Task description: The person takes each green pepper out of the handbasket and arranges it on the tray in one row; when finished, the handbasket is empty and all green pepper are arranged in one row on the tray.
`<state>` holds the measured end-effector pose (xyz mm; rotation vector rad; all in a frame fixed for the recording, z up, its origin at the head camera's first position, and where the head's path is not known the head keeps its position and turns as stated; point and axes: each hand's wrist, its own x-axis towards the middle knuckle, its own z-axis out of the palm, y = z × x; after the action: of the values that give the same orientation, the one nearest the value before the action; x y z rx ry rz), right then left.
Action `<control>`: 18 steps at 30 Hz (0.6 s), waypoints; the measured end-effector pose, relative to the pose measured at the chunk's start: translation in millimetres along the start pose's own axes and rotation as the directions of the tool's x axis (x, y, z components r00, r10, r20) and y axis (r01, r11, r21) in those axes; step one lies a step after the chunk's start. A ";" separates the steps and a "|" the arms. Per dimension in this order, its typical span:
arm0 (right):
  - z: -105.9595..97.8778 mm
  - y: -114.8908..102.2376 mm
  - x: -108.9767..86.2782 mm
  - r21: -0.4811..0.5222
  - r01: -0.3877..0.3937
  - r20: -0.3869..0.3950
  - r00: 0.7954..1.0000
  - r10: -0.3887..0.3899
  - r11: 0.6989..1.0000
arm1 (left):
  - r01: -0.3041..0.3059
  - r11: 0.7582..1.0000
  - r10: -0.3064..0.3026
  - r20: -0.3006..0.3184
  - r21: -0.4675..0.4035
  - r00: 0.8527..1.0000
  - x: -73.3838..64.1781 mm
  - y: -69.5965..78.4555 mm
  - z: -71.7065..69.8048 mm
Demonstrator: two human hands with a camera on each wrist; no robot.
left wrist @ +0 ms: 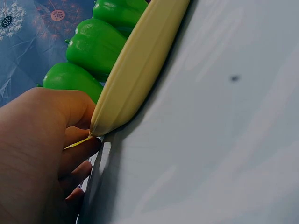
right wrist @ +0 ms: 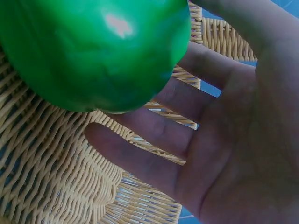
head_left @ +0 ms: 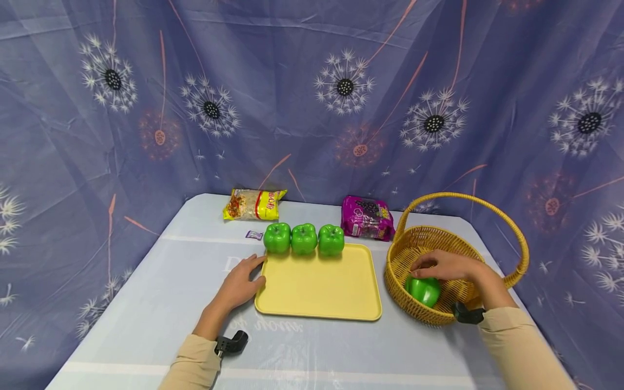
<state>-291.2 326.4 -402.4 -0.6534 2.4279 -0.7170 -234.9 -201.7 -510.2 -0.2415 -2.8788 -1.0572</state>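
Note:
Three green bell peppers (head_left: 304, 239) stand in a row along the far edge of a yellow tray (head_left: 317, 287). My left hand (head_left: 242, 281) rests at the tray's left edge, thumb and index finger touching the rim. In the right wrist view, another green bell pepper (right wrist: 98, 51) covers some fingertips of my right hand (right wrist: 219, 135); the fingers are spread and fairly straight. That hand reaches over the pepper inside a wicker basket (head_left: 401, 295), right of the tray.
A yellow food packet (head_left: 254, 205) lies at the back left, with a small purple wrapped item (head_left: 254, 235) in front of it. A purple package (head_left: 367, 218) sits near the basket. The basket's tall handle (head_left: 509, 216) arches up on the right. A dandelion-patterned curtain (head_left: 292, 108) hangs behind the table.

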 end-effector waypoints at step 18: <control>-6.2 2.3 8.1 -0.099 0.084 -0.362 0.925 -0.114 0.992 | -0.013 1.000 0.013 -0.007 0.007 1.000 0.3 -1.2 0.4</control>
<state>-301.7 325.6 -402.1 -0.7337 2.7957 -0.8482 -235.4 -202.4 -511.2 -0.2554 -2.8697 -1.0440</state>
